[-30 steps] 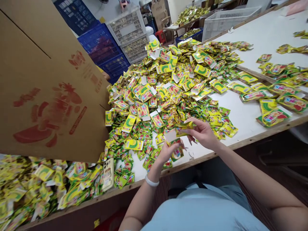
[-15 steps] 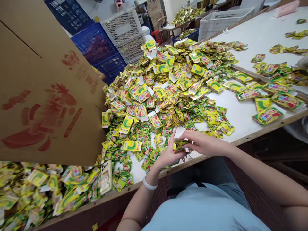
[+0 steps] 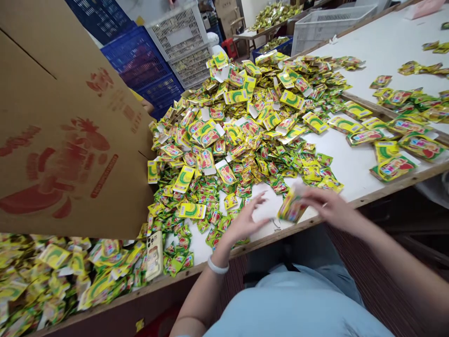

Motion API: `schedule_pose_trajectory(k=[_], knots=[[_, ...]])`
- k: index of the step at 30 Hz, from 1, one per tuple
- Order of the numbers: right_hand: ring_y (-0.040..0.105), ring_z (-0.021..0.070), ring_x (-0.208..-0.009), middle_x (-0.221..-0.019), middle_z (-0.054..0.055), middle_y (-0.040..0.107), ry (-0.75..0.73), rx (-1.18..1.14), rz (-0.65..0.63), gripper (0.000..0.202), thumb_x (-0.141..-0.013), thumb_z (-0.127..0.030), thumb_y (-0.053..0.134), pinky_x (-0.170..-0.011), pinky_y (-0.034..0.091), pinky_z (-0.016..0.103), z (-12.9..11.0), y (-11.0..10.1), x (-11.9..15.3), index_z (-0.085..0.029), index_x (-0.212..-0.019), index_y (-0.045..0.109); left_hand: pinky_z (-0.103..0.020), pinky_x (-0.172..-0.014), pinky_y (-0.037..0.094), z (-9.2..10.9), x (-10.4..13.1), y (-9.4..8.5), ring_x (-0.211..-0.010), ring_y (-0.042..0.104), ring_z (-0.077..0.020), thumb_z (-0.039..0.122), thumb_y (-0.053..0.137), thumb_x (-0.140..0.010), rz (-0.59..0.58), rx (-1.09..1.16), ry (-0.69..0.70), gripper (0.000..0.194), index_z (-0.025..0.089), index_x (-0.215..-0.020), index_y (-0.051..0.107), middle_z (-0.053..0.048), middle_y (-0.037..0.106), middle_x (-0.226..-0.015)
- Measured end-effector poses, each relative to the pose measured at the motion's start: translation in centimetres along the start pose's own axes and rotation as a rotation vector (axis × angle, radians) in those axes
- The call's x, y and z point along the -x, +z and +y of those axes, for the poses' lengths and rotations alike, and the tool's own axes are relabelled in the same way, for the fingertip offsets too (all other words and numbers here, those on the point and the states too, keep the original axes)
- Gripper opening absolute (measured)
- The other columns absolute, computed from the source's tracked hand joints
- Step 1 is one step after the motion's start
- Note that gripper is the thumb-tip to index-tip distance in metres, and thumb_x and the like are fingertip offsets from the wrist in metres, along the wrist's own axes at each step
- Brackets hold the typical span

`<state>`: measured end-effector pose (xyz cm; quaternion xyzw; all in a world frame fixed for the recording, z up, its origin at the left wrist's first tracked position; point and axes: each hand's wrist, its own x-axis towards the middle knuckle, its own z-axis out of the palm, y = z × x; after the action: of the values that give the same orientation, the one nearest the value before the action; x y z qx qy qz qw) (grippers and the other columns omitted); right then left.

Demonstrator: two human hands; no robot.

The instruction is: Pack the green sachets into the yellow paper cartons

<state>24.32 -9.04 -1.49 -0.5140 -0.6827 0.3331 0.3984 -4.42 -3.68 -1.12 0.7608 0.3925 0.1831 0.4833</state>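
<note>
My right hand (image 3: 328, 208) grips a small yellow-green candy box (image 3: 293, 205) at its right end, over the white table near its front edge. The box is somewhat blurred, and a white flap seems to show at its top. To the left, my left hand (image 3: 247, 221) has its fingers spread with nothing in them, apart from the box. Small green candy packets (image 3: 213, 229) lie beside and beyond my left hand. Past both hands rises a big heap of yellow boxes (image 3: 210, 133) and loose packets, some boxes with white flaps showing.
A large cardboard carton (image 3: 73, 140) stands at left. Near it a phone (image 3: 154, 255) lies at the table edge. More filled boxes (image 3: 394, 166) lie at right. Blue crates (image 3: 140, 65) and white crates (image 3: 178, 35) are stacked behind. Part of another person shows behind the carton.
My hands have come apart. The right hand has carried the box to the right, away from the left hand, whose fingers have spread off it.
</note>
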Motion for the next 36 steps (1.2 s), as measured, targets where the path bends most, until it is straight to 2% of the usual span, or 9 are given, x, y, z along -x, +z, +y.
schedule_pose_trajectory(k=[2, 4, 7, 11, 15, 19, 24, 31, 36], knots=[[0.066, 0.0238, -0.076, -0.094, 0.010, 0.074, 0.117, 0.264, 0.358, 0.043, -0.092, -0.059, 0.052, -0.071, 0.050, 0.036, 2.8, -5.2, 0.0, -0.021, -0.092, 0.071, -0.046, -0.110, 0.038, -1.8, -0.3, -2.6, -0.125, 0.054, -0.0281, 0.031, 0.060, -0.091, 0.239, -0.306, -0.030, 0.039, 0.021, -0.129, 0.058, -0.014, 0.060, -0.131], [0.065, 0.0270, -0.074, -0.101, 0.017, 0.073, 0.229, 0.643, 0.532, 0.047, -0.094, -0.059, 0.048, -0.069, 0.047, 0.041, 5.1, -9.8, 0.0, -0.018, -0.096, 0.071, -0.048, -0.109, 0.036, -3.9, -0.5, -4.9, -0.123, 0.053, -0.0305, 0.029, 0.059, -0.090, 0.396, -0.527, -0.154, 0.031, 0.019, -0.119, 0.061, -0.014, 0.062, -0.124], [0.066, 0.0310, -0.086, -0.132, 0.024, 0.061, 0.252, 0.947, 0.499, 0.041, -0.100, -0.043, 0.044, -0.071, 0.046, 0.043, 6.8, -12.2, -0.3, -0.014, -0.115, 0.069, -0.051, -0.105, 0.037, -6.4, -0.5, -6.6, -0.116, 0.054, -0.0343, 0.027, 0.072, -0.078, 0.504, -0.552, -0.336, 0.037, 0.016, -0.112, 0.062, -0.015, 0.065, -0.112], [0.066, 0.0286, -0.094, -0.125, 0.018, 0.064, 0.080, 0.847, 0.131, 0.039, -0.091, -0.036, 0.062, -0.078, 0.051, 0.038, 7.0, -6.7, -1.4, -0.015, -0.124, 0.064, -0.045, -0.095, 0.043, -7.6, -0.5, -6.1, -0.103, 0.059, -0.0306, 0.029, 0.074, -0.075, 0.526, -0.400, -0.351, 0.020, 0.016, -0.089, 0.066, -0.010, 0.065, -0.095], [0.061, 0.0332, -0.106, -0.117, 0.018, 0.063, -0.022, 0.939, -0.159, 0.023, -0.079, -0.027, 0.074, -0.084, 0.049, 0.040, 6.8, -1.6, -2.4, -0.016, -0.099, 0.069, -0.033, -0.075, 0.051, -6.9, -0.4, -5.1, -0.081, 0.061, -0.0209, 0.042, 0.064, -0.084, 0.517, -0.250, -0.297, 0.026, 0.017, -0.083, 0.067, -0.005, 0.063, -0.083], [0.063, 0.0274, -0.086, -0.087, 0.011, 0.066, 0.018, 0.863, -0.161, 0.008, -0.083, -0.022, 0.066, -0.072, 0.046, 0.034, 5.8, -1.0, -3.4, -0.019, -0.077, 0.061, -0.027, -0.053, 0.050, -5.8, -0.5, -4.2, -0.057, 0.055, -0.0143, 0.059, 0.056, -0.087, 0.429, -0.065, -0.251, 0.047, 0.014, -0.091, 0.069, -0.001, 0.059, -0.068], [0.054, 0.0163, -0.059, -0.068, 0.001, 0.061, 0.099, 0.121, -0.045, 0.023, -0.091, -0.041, 0.059, -0.056, 0.039, 0.027, 2.1, 0.7, -4.3, -0.022, -0.079, 0.054, -0.026, -0.049, 0.051, -4.6, -1.5, -2.1, -0.058, 0.058, -0.0151, 0.064, 0.051, -0.088, 0.332, 0.021, -0.205, 0.055, 0.013, -0.098, 0.070, -0.003, 0.062, -0.069], [0.043, 0.0110, -0.055, -0.066, -0.004, 0.052, 0.159, -0.365, 0.063, 0.043, -0.081, -0.061, 0.068, -0.050, 0.035, 0.025, 1.3, 3.9, -4.2, -0.021, -0.079, 0.053, -0.046, -0.098, 0.045, -4.7, -0.9, -1.2, -0.111, 0.056, -0.0310, 0.042, 0.063, -0.086, 0.464, -0.204, -0.268, 0.027, 0.017, -0.096, 0.065, -0.013, 0.063, -0.104], [0.054, 0.0154, -0.068, -0.077, 0.000, 0.058, 0.094, -0.395, 0.057, 0.037, -0.083, -0.058, 0.067, -0.058, 0.044, 0.027, 1.1, 6.3, -4.5, -0.022, -0.079, 0.056, -0.052, -0.100, 0.042, -5.5, -1.1, -0.8, -0.109, 0.056, -0.0334, 0.026, 0.079, -0.069, 0.443, -0.270, -0.317, 0.029, 0.019, -0.083, 0.055, -0.009, 0.061, -0.095]])
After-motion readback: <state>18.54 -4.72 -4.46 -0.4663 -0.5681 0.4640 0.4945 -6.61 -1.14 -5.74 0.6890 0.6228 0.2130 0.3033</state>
